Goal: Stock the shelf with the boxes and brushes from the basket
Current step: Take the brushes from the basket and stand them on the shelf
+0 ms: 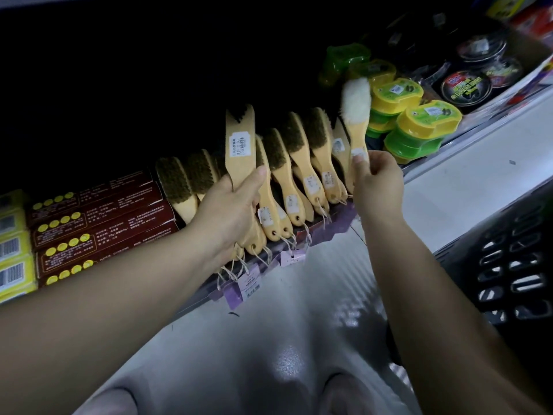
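— Left of our left hand [236, 202], the boxes [98, 223] sit stacked on the shelf [302, 235], brushes [299, 163] beside them.
— Two left: that hand grips a dark-bristled brush [241, 145]; our right hand [377, 178] pinches a white-bristled brush [356, 115].
— Basket [508, 259] contents? We can't tell.

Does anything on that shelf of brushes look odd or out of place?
One thing stands out: the white fluffy brush in the right hand differs from the row of dark-bristled wooden brushes beside it. The left hand holds a wooden brush flat side out, its label showing. Nothing looks spilled or broken.
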Available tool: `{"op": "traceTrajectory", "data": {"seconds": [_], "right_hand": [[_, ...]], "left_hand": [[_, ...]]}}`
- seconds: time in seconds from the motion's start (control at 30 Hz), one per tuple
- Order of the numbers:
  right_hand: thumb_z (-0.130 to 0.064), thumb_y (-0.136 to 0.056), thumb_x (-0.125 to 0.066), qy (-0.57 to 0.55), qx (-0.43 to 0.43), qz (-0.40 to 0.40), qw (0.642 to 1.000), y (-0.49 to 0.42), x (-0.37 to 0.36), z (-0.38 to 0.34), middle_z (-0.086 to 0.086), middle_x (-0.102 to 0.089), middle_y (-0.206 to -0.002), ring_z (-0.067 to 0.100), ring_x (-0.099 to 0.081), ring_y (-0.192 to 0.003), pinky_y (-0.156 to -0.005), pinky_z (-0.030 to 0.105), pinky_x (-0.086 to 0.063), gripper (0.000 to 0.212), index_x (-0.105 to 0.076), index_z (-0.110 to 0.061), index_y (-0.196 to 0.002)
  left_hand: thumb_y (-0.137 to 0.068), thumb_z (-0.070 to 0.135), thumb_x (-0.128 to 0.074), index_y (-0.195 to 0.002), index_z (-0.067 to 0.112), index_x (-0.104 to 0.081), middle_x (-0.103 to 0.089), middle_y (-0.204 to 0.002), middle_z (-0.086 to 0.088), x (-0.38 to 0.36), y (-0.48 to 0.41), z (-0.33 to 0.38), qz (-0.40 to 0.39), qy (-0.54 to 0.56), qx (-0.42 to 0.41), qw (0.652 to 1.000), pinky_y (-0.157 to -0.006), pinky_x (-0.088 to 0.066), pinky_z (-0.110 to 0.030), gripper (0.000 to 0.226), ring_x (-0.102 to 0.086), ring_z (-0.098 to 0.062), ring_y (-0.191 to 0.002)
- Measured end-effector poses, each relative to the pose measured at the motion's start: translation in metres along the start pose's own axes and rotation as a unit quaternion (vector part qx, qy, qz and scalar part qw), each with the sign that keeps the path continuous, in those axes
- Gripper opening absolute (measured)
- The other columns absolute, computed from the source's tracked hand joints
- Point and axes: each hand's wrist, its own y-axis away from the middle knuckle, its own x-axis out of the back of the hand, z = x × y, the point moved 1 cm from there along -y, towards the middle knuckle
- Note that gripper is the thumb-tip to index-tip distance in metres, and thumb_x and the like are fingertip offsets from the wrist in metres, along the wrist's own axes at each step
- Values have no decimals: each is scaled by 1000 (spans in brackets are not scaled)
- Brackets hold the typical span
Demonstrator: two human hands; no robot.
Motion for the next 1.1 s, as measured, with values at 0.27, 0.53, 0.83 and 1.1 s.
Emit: {"op": "traceTrajectory", "data": {"seconds": [0.27,0.53,0.83,1.1], "right_hand": [[-22,-96,-38,191,-21,-34,981,-18,-19,29,18,-57,-113,36,-53,-103,-74,32,-40,32,-61,-10,-115],[-16,-91,-41,183,-28,-33,982,-21,-13,30,16,-56,-116,36,-51,-108,-80,32,-42,33,-63,-14,-116],[-29,-92,-54,-12,44,-271,962,63,-11,-30,-14,-64,-81,-3,-58,-75,-69,14,-46,16,-68,-23,-94],[-17,-84,-68,-51,0,-413,909,100,-22,-53,1,-68,-94,18,-65,-87,-85,39,-53,21,-65,-24,-103]], "left_hand": [[-96,28,-35,-77,17,-59,-56,-75,1,-1,3,1,28,58,37,997,-65,-43,-28,33,-51,-11,-71],[-99,27,-40,-101,24,-63,-61,-96,-2,0,2,-9,-38,12,36,999,-64,-36,-25,23,-48,-14,-74],[-89,14,-62,-91,17,-65,-67,-77,-3,15,6,-9,-20,15,38,999,-42,-42,-15,5,-52,-10,-58],[-85,19,-65,-97,12,-65,-69,-75,-1,47,23,0,-59,-65,-14,996,-53,-50,-25,15,-60,-12,-62]]}}
